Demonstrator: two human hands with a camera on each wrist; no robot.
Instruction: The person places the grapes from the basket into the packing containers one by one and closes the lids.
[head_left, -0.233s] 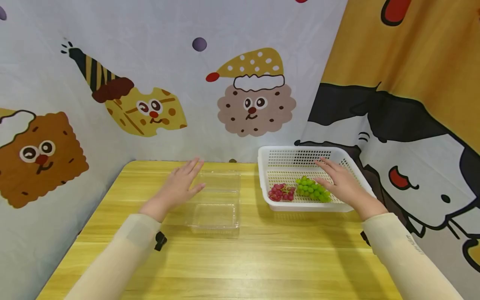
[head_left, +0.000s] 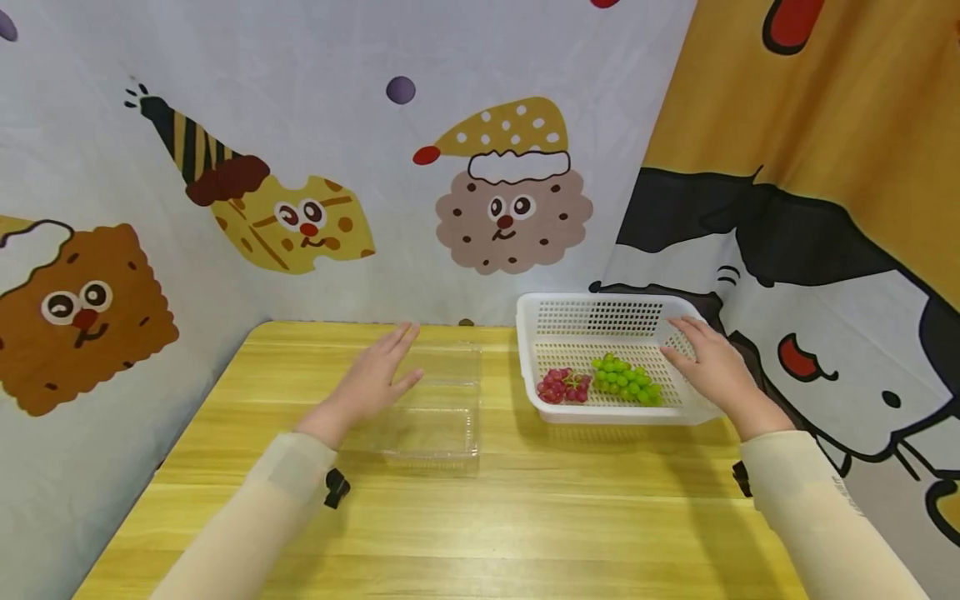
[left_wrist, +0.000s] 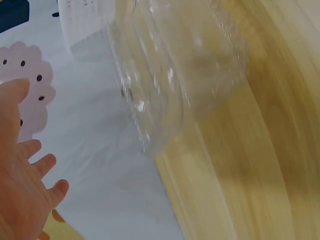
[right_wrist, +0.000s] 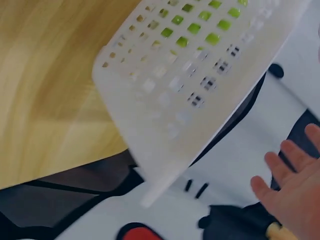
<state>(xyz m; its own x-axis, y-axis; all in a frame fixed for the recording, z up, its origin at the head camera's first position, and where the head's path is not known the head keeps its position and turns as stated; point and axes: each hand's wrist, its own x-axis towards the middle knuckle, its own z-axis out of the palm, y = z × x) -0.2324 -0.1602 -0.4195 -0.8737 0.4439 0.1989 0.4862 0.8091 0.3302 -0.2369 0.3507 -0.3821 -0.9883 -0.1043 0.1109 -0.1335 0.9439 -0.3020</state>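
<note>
both hands (head_left: 367,383) (head_left: 716,377) hang uncurled, the left partly hiding a faint, clear container (head_left: 433,433).

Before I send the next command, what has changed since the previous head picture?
Both hands shifted to the right in the head view: the left hand slightly, the right hand more, away from the green grapes. Nothing was taken hold of or let go. Both grape bunches, the white basket and the clear container stayed put.
</note>
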